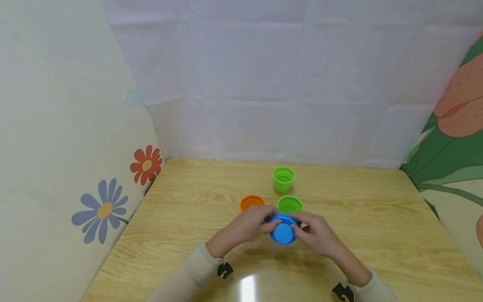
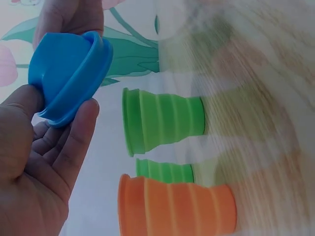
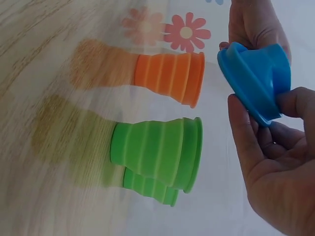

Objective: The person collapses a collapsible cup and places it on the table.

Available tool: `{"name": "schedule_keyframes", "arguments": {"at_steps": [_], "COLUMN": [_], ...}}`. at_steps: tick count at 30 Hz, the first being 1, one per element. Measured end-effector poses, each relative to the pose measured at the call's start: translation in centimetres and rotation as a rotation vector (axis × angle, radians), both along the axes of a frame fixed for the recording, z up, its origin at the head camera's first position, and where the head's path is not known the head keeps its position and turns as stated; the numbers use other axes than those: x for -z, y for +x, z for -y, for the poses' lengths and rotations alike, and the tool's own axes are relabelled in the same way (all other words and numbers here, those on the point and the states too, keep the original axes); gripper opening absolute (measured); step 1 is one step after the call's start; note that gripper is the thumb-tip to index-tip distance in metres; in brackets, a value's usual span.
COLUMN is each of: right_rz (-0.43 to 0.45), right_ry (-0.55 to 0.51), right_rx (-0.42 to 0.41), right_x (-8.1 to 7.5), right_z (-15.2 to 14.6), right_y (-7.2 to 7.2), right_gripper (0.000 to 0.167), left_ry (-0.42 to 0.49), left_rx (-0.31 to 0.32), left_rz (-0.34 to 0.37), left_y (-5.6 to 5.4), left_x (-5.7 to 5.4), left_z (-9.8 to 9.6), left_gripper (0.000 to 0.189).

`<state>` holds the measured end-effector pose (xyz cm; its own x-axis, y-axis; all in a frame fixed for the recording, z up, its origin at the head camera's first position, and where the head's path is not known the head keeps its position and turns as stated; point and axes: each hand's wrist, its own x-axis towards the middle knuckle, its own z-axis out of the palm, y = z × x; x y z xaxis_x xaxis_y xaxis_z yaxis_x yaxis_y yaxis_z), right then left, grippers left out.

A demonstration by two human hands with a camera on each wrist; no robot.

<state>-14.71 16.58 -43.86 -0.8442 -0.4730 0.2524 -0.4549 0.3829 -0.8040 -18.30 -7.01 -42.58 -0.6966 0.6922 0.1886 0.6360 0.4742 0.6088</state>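
Observation:
Between both hands is a blue collapsible cup (image 1: 283,233), partly folded, its round base facing the head camera. My left hand (image 1: 253,224) grips its left side, thumb on the base side and fingers at the rim. On the opposite side my right hand (image 1: 316,233) grips it the same way. The left wrist view shows the blue cup (image 2: 69,76) tilted and raised off the table. Just beyond the hands stand an orange cup (image 1: 252,201) and a green cup (image 1: 289,204), both upright and extended; the hands partly cover them in the head view.
Farther back on the wooden table (image 1: 203,184) stands a second green cup (image 1: 284,179), also upright. A white sheet (image 1: 264,84) hangs behind the table. Flower-printed panels (image 1: 102,209) flank it on the left and right.

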Motion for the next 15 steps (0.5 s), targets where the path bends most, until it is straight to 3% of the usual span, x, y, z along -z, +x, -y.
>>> {"name": "schedule_keyframes", "arguments": {"at_steps": [7, 11, 15], "right_rz": [-0.079, -0.119, -0.089], "right_ry": [-0.026, -0.025, -0.051], "right_rx": [0.045, 0.081, 0.112], "right_x": [-0.21, -0.32, -0.26], "right_z": [0.36, 0.5, 0.56], "right_y": [0.08, 0.1, 0.02], "right_gripper": [0.03, 0.03, 0.029], "left_ry": [0.154, 0.18, 0.205], "left_rx": [0.031, 0.051, 0.061], "left_rz": [0.263, 0.288, 0.317], "left_y": [0.04, 0.09, -0.04], "left_x": [0.08, -0.05, -0.12], "left_z": [0.43, 0.58, 0.62], "left_gripper": [0.024, 0.027, 0.031]}}
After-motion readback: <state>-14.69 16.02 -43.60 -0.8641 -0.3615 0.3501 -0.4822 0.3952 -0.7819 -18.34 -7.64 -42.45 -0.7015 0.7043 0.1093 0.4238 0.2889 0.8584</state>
